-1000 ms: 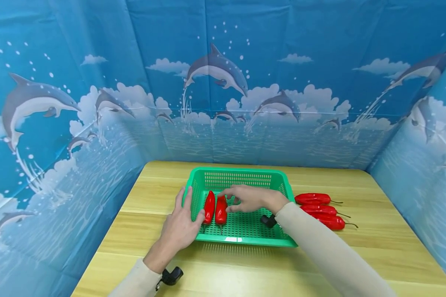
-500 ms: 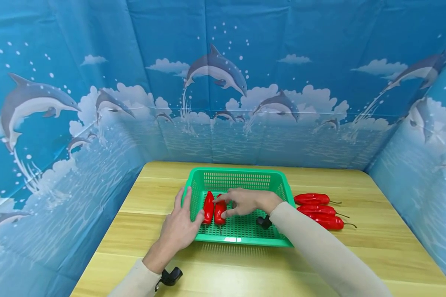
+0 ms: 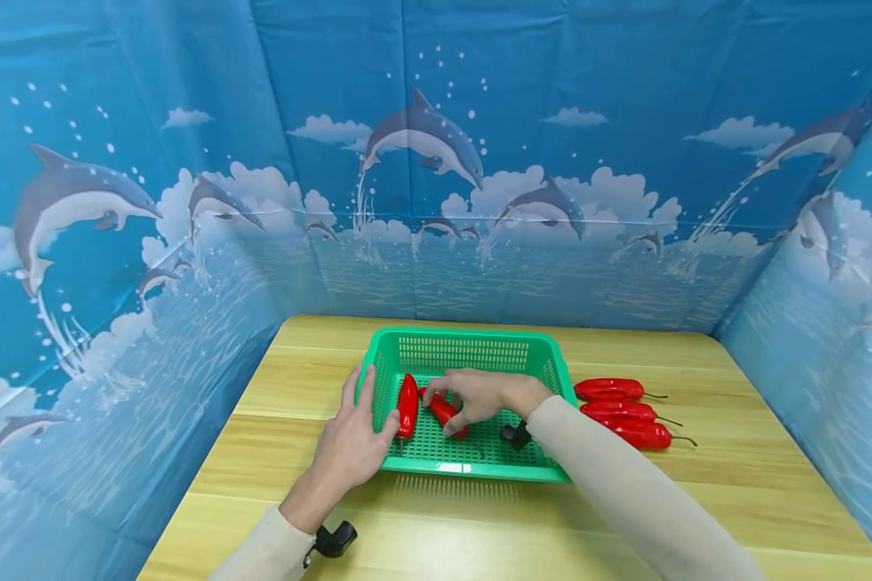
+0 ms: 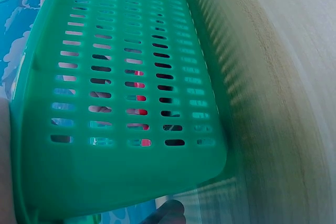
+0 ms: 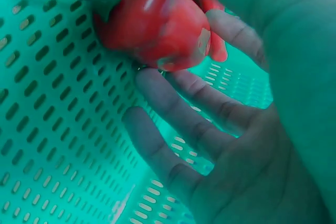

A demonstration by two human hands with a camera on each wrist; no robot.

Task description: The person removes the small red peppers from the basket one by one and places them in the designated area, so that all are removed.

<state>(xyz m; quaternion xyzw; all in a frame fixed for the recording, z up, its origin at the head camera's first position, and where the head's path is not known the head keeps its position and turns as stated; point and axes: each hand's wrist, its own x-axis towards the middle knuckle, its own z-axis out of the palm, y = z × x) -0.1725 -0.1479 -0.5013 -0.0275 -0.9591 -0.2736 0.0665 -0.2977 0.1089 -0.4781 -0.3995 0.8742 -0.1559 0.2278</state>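
Inside a green plastic basket [image 3: 480, 471], my right hand [image 3: 483, 394] holds a red chili pepper [image 3: 442, 410] between thumb and fingers. This pepper [image 5: 157, 19] lies slantwise, its green stem toward the near side; in the right wrist view several fingers extend below it. A second red chili pepper [image 3: 408, 407] lies lengthwise to its left, not held. My left hand [image 3: 352, 448] holds the basket at its front left corner, thumb over the rim and fingers along the outer left wall. The left wrist view mostly shows the slotted basket wall [image 4: 115, 166], with red glimpsed through the slots.
Several red chili peppers [image 3: 628, 411] lie stacked side by side on the wooden table [image 3: 756, 484], right of the basket, stems pointing right. A blue curtain with dolphins [image 3: 436, 266] surrounds the back and sides of the table.
My right fingers came down around the right-hand pepper in the basket. That pepper has turned from lengthwise to slanted, its stem end swinging right. The left hand has stayed at the basket corner.
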